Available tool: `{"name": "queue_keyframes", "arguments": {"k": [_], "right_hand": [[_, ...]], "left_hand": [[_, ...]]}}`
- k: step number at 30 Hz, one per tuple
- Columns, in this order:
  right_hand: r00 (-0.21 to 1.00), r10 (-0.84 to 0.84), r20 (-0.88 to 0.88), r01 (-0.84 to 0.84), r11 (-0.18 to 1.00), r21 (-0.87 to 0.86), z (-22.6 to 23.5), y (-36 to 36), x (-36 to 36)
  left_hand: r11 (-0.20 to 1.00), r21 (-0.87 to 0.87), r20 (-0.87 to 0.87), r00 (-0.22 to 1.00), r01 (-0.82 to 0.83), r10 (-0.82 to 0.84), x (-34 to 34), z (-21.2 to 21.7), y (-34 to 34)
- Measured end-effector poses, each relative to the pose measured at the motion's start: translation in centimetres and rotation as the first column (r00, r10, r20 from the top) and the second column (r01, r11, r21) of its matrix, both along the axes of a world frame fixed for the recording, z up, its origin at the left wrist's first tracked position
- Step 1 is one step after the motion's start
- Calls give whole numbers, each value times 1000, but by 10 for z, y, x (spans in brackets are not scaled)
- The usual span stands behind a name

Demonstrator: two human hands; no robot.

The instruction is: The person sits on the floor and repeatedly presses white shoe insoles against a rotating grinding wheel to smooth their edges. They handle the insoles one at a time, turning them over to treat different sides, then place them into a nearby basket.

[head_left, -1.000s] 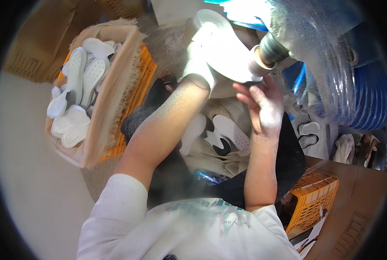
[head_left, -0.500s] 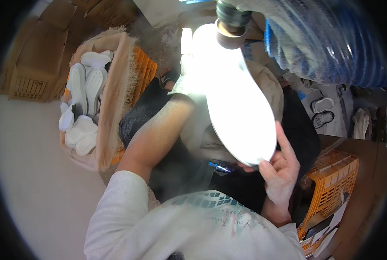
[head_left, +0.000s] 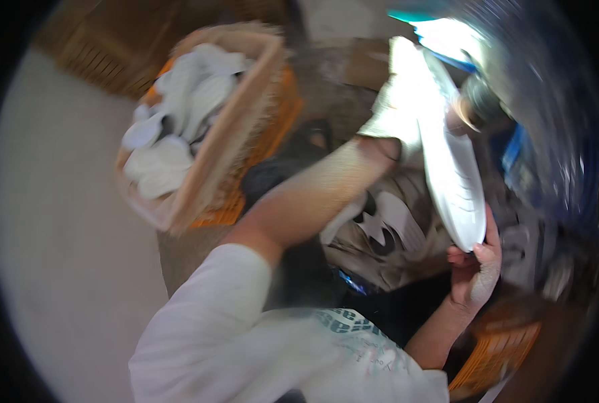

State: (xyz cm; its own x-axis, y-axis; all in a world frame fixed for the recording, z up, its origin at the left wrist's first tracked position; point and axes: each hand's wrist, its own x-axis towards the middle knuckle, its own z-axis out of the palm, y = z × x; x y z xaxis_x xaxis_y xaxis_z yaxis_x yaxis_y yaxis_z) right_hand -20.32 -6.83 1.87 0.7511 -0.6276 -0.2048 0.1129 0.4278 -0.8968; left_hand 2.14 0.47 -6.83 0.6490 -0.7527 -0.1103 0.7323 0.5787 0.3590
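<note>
cardboard box [head_left: 225, 144] of white soles, on an orange crate [head_left: 272, 134], upper left | white shoe sole [head_left: 450, 168], tilted on edge, raised between both hands at right | left hand [head_left: 396, 111] gloved, grip closed on sole's upper end | right hand [head_left: 475, 269] bare, fingers cupping sole's lower tip

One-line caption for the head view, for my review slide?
Gloved left hand and bare right hand hold a white shoe sole beside a box of white soles.
</note>
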Motion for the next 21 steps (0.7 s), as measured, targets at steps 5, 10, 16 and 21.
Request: {"name": "queue_keyframes", "arguments": {"k": [5,10,16,21], "right_hand": [[966,228,120,-240,965,104,-104,-16,76],[710,275,-649,-467,873,-141,-276,-67,94],[222,9,-975,-878,437,-196,-401,-108,35],[148,-241,-959,-970,156,-188,-444,-99,8]], "left_hand": [[994,40,-109,989,-100,104,24,6,23],[890,-346,-60,953,-298,297,125,28,93],[802,147,-338,733,-578,590,153,13,95],[910,319,-243,905,-266,349,106,-15,51]]}}
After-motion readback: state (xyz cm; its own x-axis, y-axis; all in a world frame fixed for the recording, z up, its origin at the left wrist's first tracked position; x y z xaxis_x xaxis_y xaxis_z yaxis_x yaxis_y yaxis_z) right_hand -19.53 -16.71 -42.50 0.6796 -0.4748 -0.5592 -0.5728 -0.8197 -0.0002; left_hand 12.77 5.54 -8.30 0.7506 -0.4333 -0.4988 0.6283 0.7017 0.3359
